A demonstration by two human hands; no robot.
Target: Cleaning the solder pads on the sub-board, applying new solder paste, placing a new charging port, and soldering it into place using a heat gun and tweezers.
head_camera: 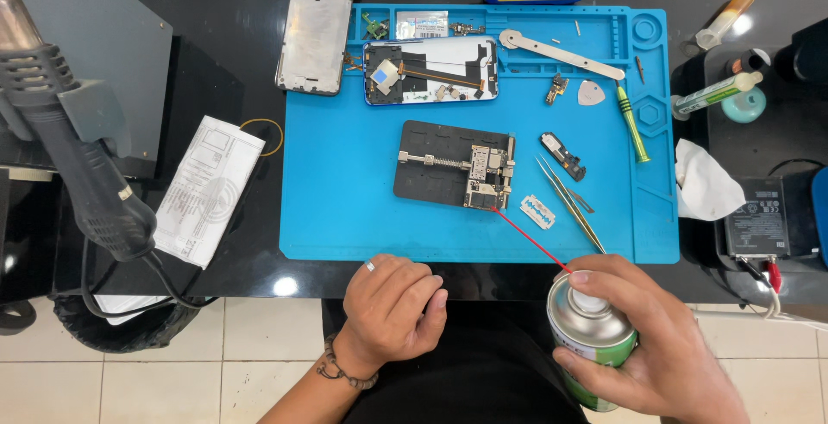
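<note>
Our right hand [655, 346] is wrapped around a silver spray can [593, 338] with a green label, the forefinger resting on its nozzle, low at the near right edge of the black table [216, 105]. Our left hand [392, 303] holds nothing; it is curled into a loose fist with its knuckles on the table's near edge, just beside the blue work mat [345, 182]. From the can a thin red straw [533, 238] runs up and left, its tip touching the lower edge of a phone circuit board [487, 178] clamped in a dark holder [431, 169] at the mat's middle. Near the straw we see a razor blade [539, 211] and tweezers [571, 204]. Farther back lie an opened phone body [429, 70], a bare phone frame [316, 29], a green screwdriver [632, 122] and a metal pry tool [561, 53]. At far left hangs a hot-air gun [69, 148].
</note>
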